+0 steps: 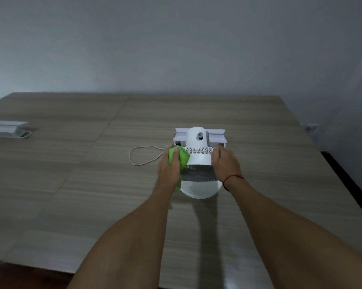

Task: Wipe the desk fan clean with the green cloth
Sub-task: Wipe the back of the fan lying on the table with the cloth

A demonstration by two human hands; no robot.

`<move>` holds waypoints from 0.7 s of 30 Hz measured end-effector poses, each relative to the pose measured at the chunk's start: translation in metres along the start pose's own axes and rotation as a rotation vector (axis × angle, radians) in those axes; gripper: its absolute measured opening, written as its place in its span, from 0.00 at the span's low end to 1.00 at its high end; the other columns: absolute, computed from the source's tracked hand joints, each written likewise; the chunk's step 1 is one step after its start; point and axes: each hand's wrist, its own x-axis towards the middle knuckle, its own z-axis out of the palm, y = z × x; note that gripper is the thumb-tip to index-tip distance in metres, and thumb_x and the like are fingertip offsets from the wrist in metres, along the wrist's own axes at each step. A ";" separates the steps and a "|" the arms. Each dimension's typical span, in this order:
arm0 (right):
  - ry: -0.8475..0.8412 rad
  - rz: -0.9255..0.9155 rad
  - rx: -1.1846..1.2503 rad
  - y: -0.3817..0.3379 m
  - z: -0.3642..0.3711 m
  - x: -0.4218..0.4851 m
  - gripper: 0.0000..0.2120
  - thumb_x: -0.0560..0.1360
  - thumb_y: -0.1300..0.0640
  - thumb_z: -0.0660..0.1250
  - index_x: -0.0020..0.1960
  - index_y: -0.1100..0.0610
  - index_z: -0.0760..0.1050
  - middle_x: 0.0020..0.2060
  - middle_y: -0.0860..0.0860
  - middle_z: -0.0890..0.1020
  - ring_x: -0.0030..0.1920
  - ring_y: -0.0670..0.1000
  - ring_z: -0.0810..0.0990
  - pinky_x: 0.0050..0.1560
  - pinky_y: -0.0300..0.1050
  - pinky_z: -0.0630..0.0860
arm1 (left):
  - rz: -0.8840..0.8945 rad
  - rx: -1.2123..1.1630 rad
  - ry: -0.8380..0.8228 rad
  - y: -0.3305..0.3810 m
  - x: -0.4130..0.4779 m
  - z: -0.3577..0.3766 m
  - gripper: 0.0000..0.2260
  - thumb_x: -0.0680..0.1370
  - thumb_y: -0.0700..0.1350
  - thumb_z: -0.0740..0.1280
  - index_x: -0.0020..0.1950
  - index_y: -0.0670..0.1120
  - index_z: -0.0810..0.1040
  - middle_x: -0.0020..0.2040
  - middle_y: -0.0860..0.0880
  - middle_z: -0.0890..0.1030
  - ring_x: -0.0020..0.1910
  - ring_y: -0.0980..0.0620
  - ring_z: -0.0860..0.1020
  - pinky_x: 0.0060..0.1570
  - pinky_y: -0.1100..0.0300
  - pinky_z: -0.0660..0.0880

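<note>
A white desk fan [198, 157] stands on the wooden table [92, 184], its motor housing toward the wall and its round base toward me. My left hand [169, 170] grips the green cloth [181, 158] and presses it against the fan's left side. My right hand [225, 163] holds the fan's right side, fingers curled onto the housing. The grey grille band shows between my two hands.
The fan's white cord [142, 155] loops on the table to the left. A white cable cover [215, 135] lies behind the fan, and another one [8, 129] at the table's far left. The table's right edge [342, 176] runs close by, with a wall behind.
</note>
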 end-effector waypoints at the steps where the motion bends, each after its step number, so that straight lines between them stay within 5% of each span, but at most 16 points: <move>1: 0.006 0.004 -0.001 -0.002 0.000 -0.001 0.14 0.81 0.56 0.49 0.38 0.58 0.63 0.38 0.57 0.71 0.39 0.56 0.69 0.41 0.45 0.62 | 0.039 0.072 0.004 0.003 -0.003 0.001 0.24 0.81 0.56 0.56 0.76 0.51 0.61 0.75 0.45 0.67 0.74 0.46 0.64 0.74 0.52 0.58; 9: -0.028 0.015 0.029 -0.004 -0.002 -0.005 0.12 0.81 0.58 0.48 0.41 0.57 0.63 0.47 0.64 0.76 0.50 0.59 0.72 0.50 0.49 0.68 | 0.351 0.542 -0.028 0.013 -0.034 0.010 0.29 0.76 0.65 0.47 0.77 0.59 0.57 0.78 0.40 0.57 0.78 0.41 0.54 0.77 0.45 0.52; 13: -0.081 0.080 0.109 -0.010 -0.007 0.001 0.14 0.79 0.54 0.48 0.42 0.57 0.69 0.54 0.66 0.78 0.49 0.57 0.72 0.52 0.49 0.68 | 0.360 0.336 -0.048 0.017 -0.031 0.001 0.24 0.81 0.51 0.49 0.78 0.51 0.57 0.78 0.42 0.60 0.78 0.46 0.56 0.77 0.50 0.53; 16: -0.062 0.180 0.168 -0.028 -0.015 0.007 0.17 0.79 0.59 0.52 0.61 0.62 0.75 0.64 0.63 0.76 0.64 0.61 0.74 0.65 0.51 0.69 | 0.236 0.149 0.091 0.017 -0.023 -0.011 0.27 0.79 0.45 0.56 0.78 0.45 0.55 0.78 0.43 0.61 0.77 0.46 0.59 0.75 0.52 0.58; 18: -0.067 0.164 0.158 -0.040 -0.015 0.011 0.18 0.79 0.57 0.53 0.59 0.63 0.77 0.62 0.62 0.78 0.65 0.62 0.73 0.68 0.53 0.68 | -0.012 0.078 0.151 0.014 -0.018 -0.012 0.31 0.77 0.50 0.63 0.77 0.42 0.59 0.75 0.40 0.64 0.76 0.43 0.61 0.75 0.50 0.59; 21: -0.165 0.105 0.016 -0.055 -0.012 0.006 0.27 0.77 0.40 0.52 0.55 0.57 0.80 0.59 0.57 0.81 0.68 0.59 0.71 0.72 0.58 0.61 | -0.314 -0.146 0.090 0.014 -0.015 -0.012 0.28 0.72 0.59 0.67 0.63 0.41 0.77 0.59 0.41 0.81 0.62 0.43 0.77 0.64 0.48 0.73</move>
